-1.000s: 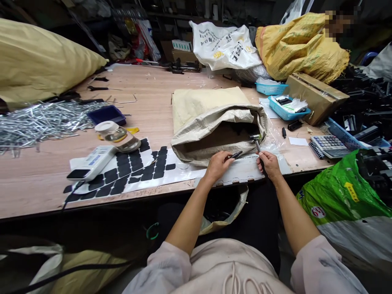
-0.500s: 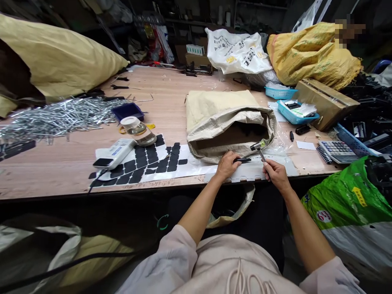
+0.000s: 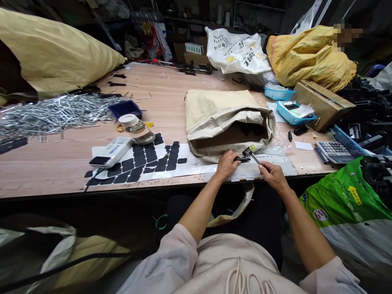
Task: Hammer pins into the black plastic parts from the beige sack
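My left hand (image 3: pixel 227 164) is closed on a small black part (image 3: pixel 243 159), which lies at the table's front edge over a pale board (image 3: pixel 275 164). A small hammer (image 3: pixel 255 157) is gripped by its handle in my right hand (image 3: pixel 272 174). The hammer's head is just above the black part; whether they touch I cannot tell. Right behind both hands lies a beige sack (image 3: pixel 220 100) with its mouth open towards me, dark inside.
Metal rods (image 3: pixel 61 114) are heaped at the left, near a dark blue tray (image 3: pixel 125 109), a lidded jar (image 3: pixel 137 130) and a white device (image 3: pixel 112 153). At the right are blue baskets (image 3: pixel 296 118), a calculator (image 3: pixel 333 152) and a green bag (image 3: pixel 333 190).
The hammer has tipped down and left, its head now lower and nearer the black part. My left hand has stayed in place. The camera view has shifted slightly.
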Tool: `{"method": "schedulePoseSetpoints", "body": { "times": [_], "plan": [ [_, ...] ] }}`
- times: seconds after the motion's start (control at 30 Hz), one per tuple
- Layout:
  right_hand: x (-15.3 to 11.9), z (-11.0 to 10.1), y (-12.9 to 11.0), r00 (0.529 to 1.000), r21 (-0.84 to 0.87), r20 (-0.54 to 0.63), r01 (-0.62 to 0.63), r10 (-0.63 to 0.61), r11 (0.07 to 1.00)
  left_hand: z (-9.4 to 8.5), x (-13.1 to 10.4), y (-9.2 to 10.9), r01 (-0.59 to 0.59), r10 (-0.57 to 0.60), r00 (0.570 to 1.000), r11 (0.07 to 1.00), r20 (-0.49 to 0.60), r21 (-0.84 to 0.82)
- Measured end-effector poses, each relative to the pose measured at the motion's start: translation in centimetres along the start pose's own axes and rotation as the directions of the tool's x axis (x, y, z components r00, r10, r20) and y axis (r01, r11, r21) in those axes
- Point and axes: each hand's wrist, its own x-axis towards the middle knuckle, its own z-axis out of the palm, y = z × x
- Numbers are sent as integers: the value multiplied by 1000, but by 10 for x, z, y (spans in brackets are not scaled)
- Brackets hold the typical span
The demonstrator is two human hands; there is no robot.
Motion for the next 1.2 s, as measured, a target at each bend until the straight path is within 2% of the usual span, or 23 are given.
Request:
{"method": "schedulePoseSetpoints", "body": {
  "times": [0.3,0.43,0.57,0.67,0.8,0.87,0.93,0.97,1.03,1.13,1.2],
  "plan": [
    [13,8,2,999,-46,42,31,-29,998,-1,0,2,13,-14,1000,1000,11,15],
    [24,10,11,997,121,2,-73,74,990,-1,0,2,8,-8,1000,1000,-5,11],
    [32,15,23,971,381,-23,-211,238,900,-5,0,4,-7,8,1000,999,9,-31],
    [34,15,27,945,519,-70,-238,319,821,-17,-15,9,-102,104,994,992,32,-78],
    [33,14,28,950,539,-46,-237,309,808,-43,-57,13,-246,247,957,969,152,-26],
    [33,14,27,955,530,-20,-241,296,813,-56,-75,14,-253,240,942,967,235,31],
    [32,15,27,954,529,-19,-245,300,813,-65,-80,17,-233,210,933,971,292,46],
    [32,16,26,952,531,-25,-245,305,811,-67,-77,19,-216,199,935,976,295,27],
    [32,17,26,950,536,-35,-245,311,808,-66,-56,26,-166,169,959,986,228,-33],
    [31,18,25,949,539,-37,-245,313,806,-50,5,41,-34,37,999,996,25,-79],
    [32,19,26,947,540,-43,-247,319,805,-33,55,49,100,-107,992,990,-66,-97]
  ]
}}
